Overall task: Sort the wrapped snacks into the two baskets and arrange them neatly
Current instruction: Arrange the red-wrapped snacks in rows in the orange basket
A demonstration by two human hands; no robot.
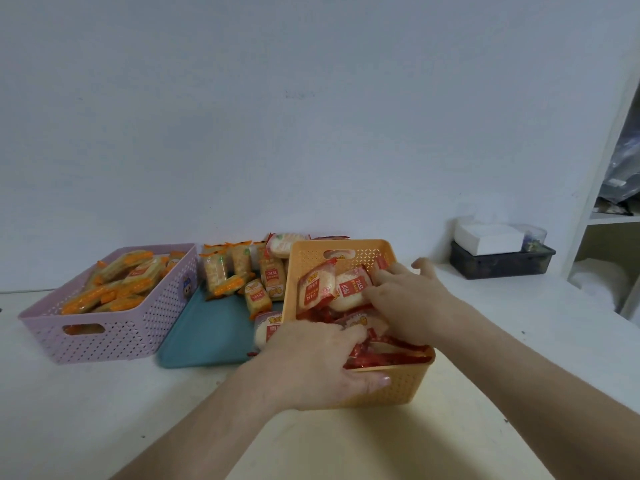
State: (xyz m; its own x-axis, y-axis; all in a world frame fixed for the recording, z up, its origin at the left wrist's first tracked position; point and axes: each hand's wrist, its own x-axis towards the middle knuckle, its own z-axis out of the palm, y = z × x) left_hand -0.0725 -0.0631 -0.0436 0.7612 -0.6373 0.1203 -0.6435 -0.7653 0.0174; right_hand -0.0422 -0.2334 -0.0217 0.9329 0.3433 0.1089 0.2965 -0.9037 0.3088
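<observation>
An orange basket (pixel 388 386) stands in front of me, full of red-wrapped snacks (pixel 349 289). My left hand (pixel 322 362) grips its near rim, thumb outside, fingers reaching in over the red packets. My right hand (pixel 412 299) is inside the basket, fingers pressing on a red-and-white packet. To the left a pink basket (pixel 114 330) holds several orange-wrapped snacks (pixel 121 285). Between the baskets lies a teal tray (pixel 207 337) with loose orange-wrapped (pixel 225 268) and red-wrapped snacks (pixel 265 329) at its far end.
A dark box (pixel 502 263) with white tissues (pixel 488 237) sits at the back right of the white table (pixel 69 410). A white shelf unit (pixel 602 188) stands at the far right. The wall runs close behind the baskets.
</observation>
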